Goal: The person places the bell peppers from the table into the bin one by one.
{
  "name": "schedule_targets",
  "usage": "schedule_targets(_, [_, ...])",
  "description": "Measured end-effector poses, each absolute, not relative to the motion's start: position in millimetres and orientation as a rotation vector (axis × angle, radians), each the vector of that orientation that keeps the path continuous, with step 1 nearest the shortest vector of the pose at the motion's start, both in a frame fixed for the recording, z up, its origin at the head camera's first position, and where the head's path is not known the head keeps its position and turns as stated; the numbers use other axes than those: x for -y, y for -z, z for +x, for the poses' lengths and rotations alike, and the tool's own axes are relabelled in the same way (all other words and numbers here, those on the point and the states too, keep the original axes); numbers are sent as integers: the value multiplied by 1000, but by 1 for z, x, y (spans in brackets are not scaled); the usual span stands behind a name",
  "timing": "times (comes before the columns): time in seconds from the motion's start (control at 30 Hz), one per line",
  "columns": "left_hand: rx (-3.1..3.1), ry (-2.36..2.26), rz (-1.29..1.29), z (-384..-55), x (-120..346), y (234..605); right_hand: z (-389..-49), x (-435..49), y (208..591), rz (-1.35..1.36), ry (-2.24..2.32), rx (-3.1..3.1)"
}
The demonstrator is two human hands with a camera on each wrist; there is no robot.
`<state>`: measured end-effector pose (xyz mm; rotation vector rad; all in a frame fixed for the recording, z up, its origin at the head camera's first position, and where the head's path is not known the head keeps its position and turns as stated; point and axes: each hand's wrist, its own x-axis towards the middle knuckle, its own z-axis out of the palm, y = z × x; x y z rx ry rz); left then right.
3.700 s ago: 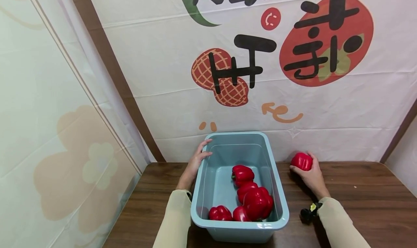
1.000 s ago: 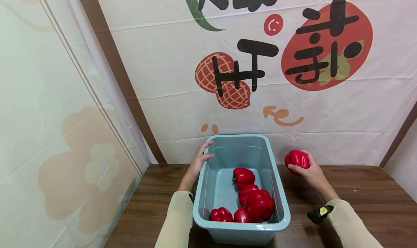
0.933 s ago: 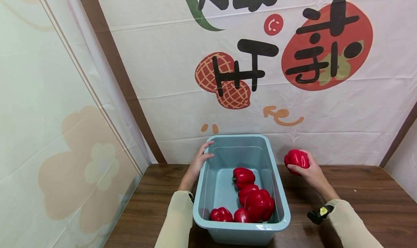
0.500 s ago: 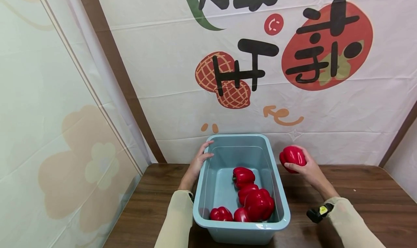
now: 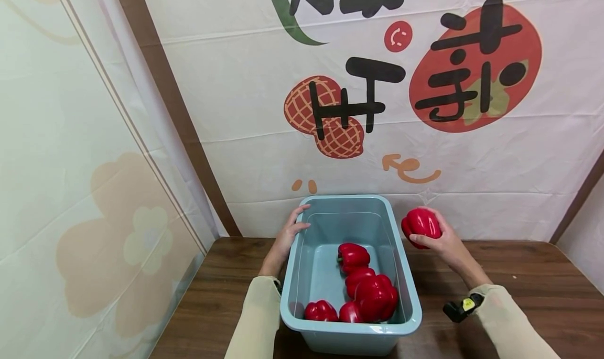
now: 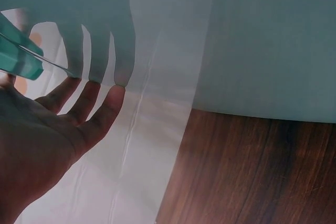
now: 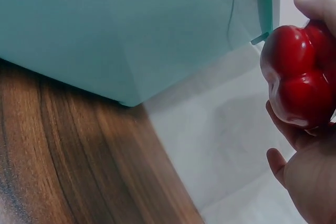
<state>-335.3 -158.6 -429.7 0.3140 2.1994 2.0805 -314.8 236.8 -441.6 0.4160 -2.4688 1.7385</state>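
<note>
A light blue plastic bin [image 5: 349, 333] stands on the table with several red bell peppers [image 5: 375, 297] inside, mostly towards its near right. At its far left side, my left hand [image 5: 282, 241] holds the rim, with two digits hooked over the edge. The left wrist view shows other fingertips [image 6: 119, 90] touching the outer wall. My right hand [image 5: 448, 243] grips another red bell pepper [image 5: 421, 227], raised just outside the bin's right rim. In the right wrist view, that pepper [image 7: 296, 77] sits between thumb and fingers, close to the bin's outer wall [image 7: 131, 30].
The brown wooden table [image 5: 528, 285] extends to both sides of the bin. Behind its far edge hangs a white printed cloth [image 5: 236, 112], and another cloth [image 5: 108, 217] hangs at the left. A black wrist camera [image 5: 462, 307] sits on the right wrist.
My right hand has lifted the pepper off the table at the right and brought it left towards the bin. The left hand keeps its place on the rim.
</note>
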Motion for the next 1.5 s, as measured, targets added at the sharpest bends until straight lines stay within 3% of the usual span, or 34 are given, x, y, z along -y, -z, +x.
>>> schedule_targets(1.5, [-2182,-2088,313,-336,159,430,-305,-226,405,536,-1697,2466])
